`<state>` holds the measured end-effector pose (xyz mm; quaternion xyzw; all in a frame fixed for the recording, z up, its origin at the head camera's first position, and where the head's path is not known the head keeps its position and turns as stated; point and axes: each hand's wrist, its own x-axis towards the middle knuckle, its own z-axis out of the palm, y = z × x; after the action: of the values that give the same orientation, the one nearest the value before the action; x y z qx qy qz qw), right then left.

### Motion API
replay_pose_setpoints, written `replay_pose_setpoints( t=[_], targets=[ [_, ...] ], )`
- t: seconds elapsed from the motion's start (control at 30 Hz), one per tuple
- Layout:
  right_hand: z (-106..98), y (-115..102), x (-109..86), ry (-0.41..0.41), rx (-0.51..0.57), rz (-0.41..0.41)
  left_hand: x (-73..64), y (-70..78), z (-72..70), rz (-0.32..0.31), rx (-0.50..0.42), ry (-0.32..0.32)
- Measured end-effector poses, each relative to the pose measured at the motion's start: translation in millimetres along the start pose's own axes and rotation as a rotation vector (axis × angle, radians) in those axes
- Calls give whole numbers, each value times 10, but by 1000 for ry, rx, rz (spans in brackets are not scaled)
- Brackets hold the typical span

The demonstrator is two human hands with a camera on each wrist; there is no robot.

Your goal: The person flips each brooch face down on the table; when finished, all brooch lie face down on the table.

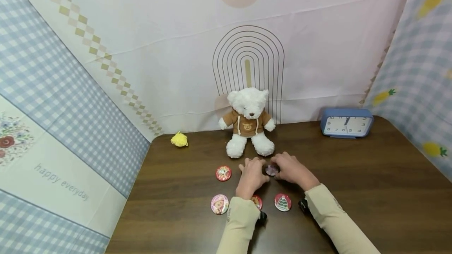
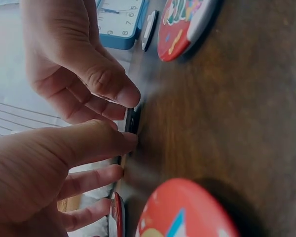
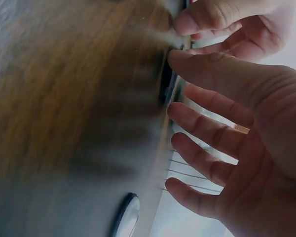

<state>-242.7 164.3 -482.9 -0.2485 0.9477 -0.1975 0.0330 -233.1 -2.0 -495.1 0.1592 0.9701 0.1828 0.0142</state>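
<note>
A small dark purple round badge lies on the table in front of the white teddy bear, between both hands. The right hand pinches its edge with thumb and index finger; in the right wrist view the dark badge appears edge-on by the thumb. From the other side, the left hand reaches in with fingers spread and fairly straight, its thumb tip close to the badge. Contact there is hard to make out. A red badge sits left of the left hand; another red badge is partly hidden by the left forearm.
A pink badge and a Christmas-tree badge lie nearer the front. The right wrist view shows a white, dark-rimmed disc on the table. Farther back are yellow yarn and a blue clock, before a cloth backdrop.
</note>
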Motion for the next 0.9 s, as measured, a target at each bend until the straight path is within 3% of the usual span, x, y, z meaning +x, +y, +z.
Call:
replay_pose_setpoints(
  t=[0.37, 0.9],
  targets=[
    [9, 5, -6, 0, 21, -49, 23, -13, 49, 62, 17, 56],
    [-51, 145, -61, -1, 100, -61, 56, -52, 25, 78, -111, 63]
  ],
)
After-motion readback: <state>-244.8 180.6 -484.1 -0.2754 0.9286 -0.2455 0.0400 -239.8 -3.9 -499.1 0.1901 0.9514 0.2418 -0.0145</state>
